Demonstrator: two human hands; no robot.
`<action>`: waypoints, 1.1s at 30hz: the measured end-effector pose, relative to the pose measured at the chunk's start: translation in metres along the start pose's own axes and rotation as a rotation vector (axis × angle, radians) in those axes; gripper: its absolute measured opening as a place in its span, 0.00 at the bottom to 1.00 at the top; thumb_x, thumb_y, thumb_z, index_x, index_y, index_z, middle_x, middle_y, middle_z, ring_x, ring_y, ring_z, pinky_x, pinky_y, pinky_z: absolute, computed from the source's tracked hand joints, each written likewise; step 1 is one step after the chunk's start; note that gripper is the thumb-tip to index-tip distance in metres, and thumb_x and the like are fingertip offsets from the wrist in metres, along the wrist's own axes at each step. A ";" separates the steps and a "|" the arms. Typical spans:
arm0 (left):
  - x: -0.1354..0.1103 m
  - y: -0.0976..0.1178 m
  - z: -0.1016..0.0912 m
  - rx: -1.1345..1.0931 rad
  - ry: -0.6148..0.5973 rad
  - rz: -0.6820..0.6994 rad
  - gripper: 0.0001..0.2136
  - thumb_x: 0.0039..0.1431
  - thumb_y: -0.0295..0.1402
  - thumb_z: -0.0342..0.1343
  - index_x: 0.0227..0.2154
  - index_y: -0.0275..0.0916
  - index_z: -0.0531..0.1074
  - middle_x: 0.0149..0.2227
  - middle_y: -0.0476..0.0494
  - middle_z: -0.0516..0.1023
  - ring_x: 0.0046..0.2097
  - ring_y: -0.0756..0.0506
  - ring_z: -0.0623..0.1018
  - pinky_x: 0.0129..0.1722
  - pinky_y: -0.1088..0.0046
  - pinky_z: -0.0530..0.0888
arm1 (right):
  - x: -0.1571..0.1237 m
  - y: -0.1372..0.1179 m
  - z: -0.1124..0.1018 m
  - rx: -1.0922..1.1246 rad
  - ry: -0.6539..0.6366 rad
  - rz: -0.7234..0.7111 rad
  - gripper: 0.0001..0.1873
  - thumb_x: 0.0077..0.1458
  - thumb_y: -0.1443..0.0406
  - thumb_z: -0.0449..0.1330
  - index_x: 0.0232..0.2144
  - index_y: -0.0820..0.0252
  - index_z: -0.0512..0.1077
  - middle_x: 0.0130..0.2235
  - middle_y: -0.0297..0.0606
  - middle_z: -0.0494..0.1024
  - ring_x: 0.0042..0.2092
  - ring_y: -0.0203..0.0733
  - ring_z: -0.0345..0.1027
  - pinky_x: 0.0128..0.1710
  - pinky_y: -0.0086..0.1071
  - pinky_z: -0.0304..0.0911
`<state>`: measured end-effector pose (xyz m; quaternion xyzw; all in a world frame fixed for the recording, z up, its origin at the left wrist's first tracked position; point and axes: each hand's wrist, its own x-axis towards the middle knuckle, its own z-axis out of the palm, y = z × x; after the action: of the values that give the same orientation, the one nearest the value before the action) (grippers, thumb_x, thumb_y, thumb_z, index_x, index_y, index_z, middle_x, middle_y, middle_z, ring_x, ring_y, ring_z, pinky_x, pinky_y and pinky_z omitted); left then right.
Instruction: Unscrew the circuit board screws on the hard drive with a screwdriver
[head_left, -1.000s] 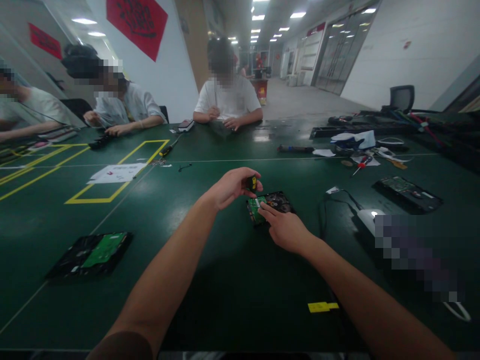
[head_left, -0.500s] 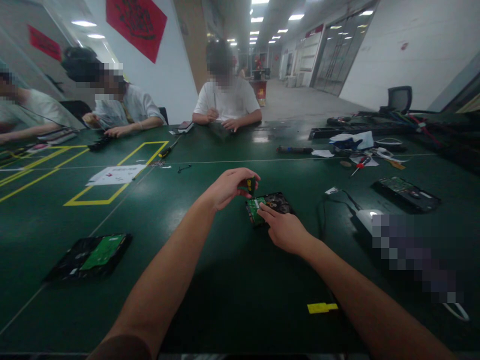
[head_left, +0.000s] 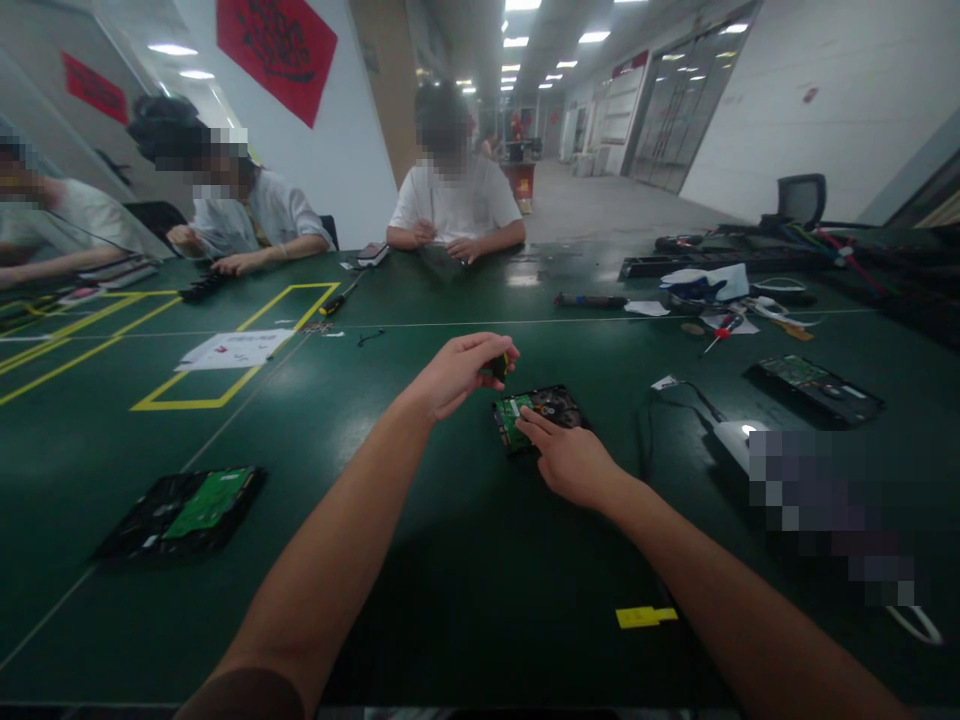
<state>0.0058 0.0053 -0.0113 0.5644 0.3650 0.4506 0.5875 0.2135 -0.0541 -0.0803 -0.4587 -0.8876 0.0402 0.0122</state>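
Observation:
My left hand (head_left: 472,370) is closed around the short black-and-yellow handle of a screwdriver (head_left: 500,368), held above a hard drive (head_left: 562,402). The screwdriver's tip cannot be made out. The drive lies on the table with its green circuit board (head_left: 511,410) facing up. My right hand (head_left: 571,462) rests at the drive's near side, index and middle fingers stretched out over the board with the fingertips on it. Its thumb is hidden. Part of the drive is covered by this hand.
Another hard drive (head_left: 206,505) lies at left, a third (head_left: 817,388) at right. A blurred-out device (head_left: 731,435) with a cable sits near my right forearm. Beyond are a red-handled screwdriver (head_left: 721,332), a dark pen-shaped tool (head_left: 592,300) and papers (head_left: 236,350). Co-workers sit across the table.
My left fingers have shifted slightly around the screwdriver handle, and less of its yellow marking shows. My right hand and the hard drive stay in place.

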 end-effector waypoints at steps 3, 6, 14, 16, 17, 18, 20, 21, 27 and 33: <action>-0.001 0.000 -0.001 0.082 0.037 0.019 0.11 0.59 0.41 0.59 0.33 0.38 0.79 0.40 0.39 0.76 0.40 0.46 0.74 0.29 0.75 0.71 | 0.000 0.001 0.001 -0.010 0.003 0.007 0.34 0.58 0.68 0.49 0.67 0.55 0.58 0.72 0.39 0.49 0.50 0.51 0.74 0.46 0.42 0.69; -0.001 0.000 -0.002 0.134 0.055 0.038 0.10 0.61 0.40 0.58 0.34 0.39 0.79 0.41 0.40 0.76 0.40 0.47 0.74 0.28 0.76 0.70 | 0.000 0.001 0.002 -0.008 0.008 0.008 0.34 0.59 0.68 0.49 0.67 0.55 0.57 0.72 0.39 0.49 0.52 0.51 0.73 0.47 0.41 0.69; 0.001 0.000 0.001 0.027 0.121 0.015 0.11 0.60 0.39 0.61 0.38 0.37 0.71 0.38 0.40 0.76 0.40 0.44 0.79 0.29 0.74 0.73 | 0.001 0.001 0.003 -0.037 0.019 -0.004 0.34 0.58 0.67 0.48 0.67 0.56 0.58 0.72 0.38 0.50 0.49 0.51 0.75 0.44 0.42 0.70; 0.000 0.000 0.002 0.002 0.126 0.020 0.11 0.60 0.39 0.61 0.37 0.37 0.70 0.40 0.40 0.76 0.40 0.44 0.80 0.29 0.73 0.74 | 0.001 0.002 0.004 -0.031 0.030 -0.016 0.34 0.58 0.68 0.48 0.67 0.56 0.58 0.72 0.38 0.51 0.52 0.51 0.73 0.45 0.42 0.70; 0.000 0.000 0.003 -0.009 0.116 0.021 0.11 0.60 0.39 0.61 0.37 0.37 0.70 0.41 0.40 0.76 0.41 0.44 0.80 0.30 0.73 0.75 | 0.001 0.002 0.005 -0.028 0.034 -0.021 0.34 0.58 0.68 0.49 0.67 0.57 0.58 0.72 0.38 0.51 0.53 0.51 0.73 0.46 0.41 0.69; 0.000 0.000 0.003 -0.018 0.099 0.022 0.10 0.59 0.38 0.61 0.37 0.36 0.71 0.41 0.39 0.76 0.41 0.44 0.80 0.30 0.72 0.75 | 0.001 0.002 0.006 -0.027 0.034 -0.022 0.34 0.58 0.68 0.49 0.67 0.56 0.58 0.72 0.39 0.50 0.53 0.51 0.72 0.46 0.42 0.69; 0.000 0.000 0.004 -0.020 0.065 0.034 0.10 0.59 0.38 0.60 0.36 0.36 0.73 0.42 0.39 0.77 0.42 0.44 0.79 0.32 0.71 0.76 | 0.001 0.003 0.007 -0.031 0.026 -0.016 0.34 0.58 0.68 0.49 0.67 0.56 0.58 0.72 0.39 0.49 0.52 0.51 0.73 0.45 0.43 0.70; 0.000 0.000 0.003 -0.005 0.053 0.044 0.09 0.59 0.37 0.60 0.36 0.36 0.74 0.42 0.39 0.77 0.42 0.44 0.79 0.32 0.71 0.75 | 0.001 0.003 0.006 -0.034 0.021 -0.014 0.34 0.58 0.68 0.49 0.67 0.56 0.57 0.72 0.39 0.48 0.51 0.52 0.74 0.45 0.43 0.70; 0.003 -0.003 -0.004 0.100 0.084 0.093 0.09 0.60 0.35 0.57 0.37 0.37 0.79 0.41 0.39 0.77 0.40 0.46 0.75 0.27 0.76 0.71 | 0.001 0.002 0.004 -0.053 0.024 -0.019 0.34 0.59 0.67 0.48 0.67 0.56 0.57 0.72 0.38 0.50 0.47 0.52 0.75 0.42 0.44 0.71; 0.003 -0.002 -0.002 -0.064 0.022 0.075 0.07 0.61 0.32 0.55 0.39 0.38 0.76 0.40 0.39 0.78 0.42 0.44 0.78 0.33 0.71 0.74 | 0.001 0.002 0.006 -0.036 0.013 -0.004 0.34 0.58 0.67 0.48 0.67 0.55 0.57 0.72 0.39 0.49 0.50 0.52 0.74 0.44 0.44 0.70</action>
<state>0.0054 0.0086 -0.0130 0.5537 0.3356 0.4897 0.5839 0.2144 -0.0519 -0.0860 -0.4571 -0.8891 0.0210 0.0098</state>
